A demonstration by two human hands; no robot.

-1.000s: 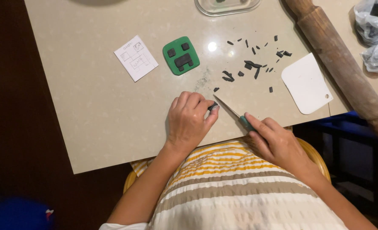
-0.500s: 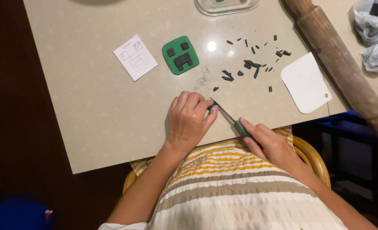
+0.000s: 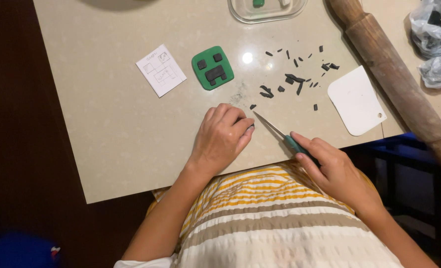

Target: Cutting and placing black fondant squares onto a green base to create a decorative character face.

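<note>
right hand [image 3: 337,171] fingers wrapped round knife [image 3: 280,135] (green handle), tip just beside left hand [image 3: 221,136], fingers curled on table [image 3: 106,124]

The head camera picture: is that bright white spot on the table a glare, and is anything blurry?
Head view: yes, the spot is a lamp's glare on the glossy table, beside the green square. The left hand, right hand and knife look sharp; the left side is dark.
</note>
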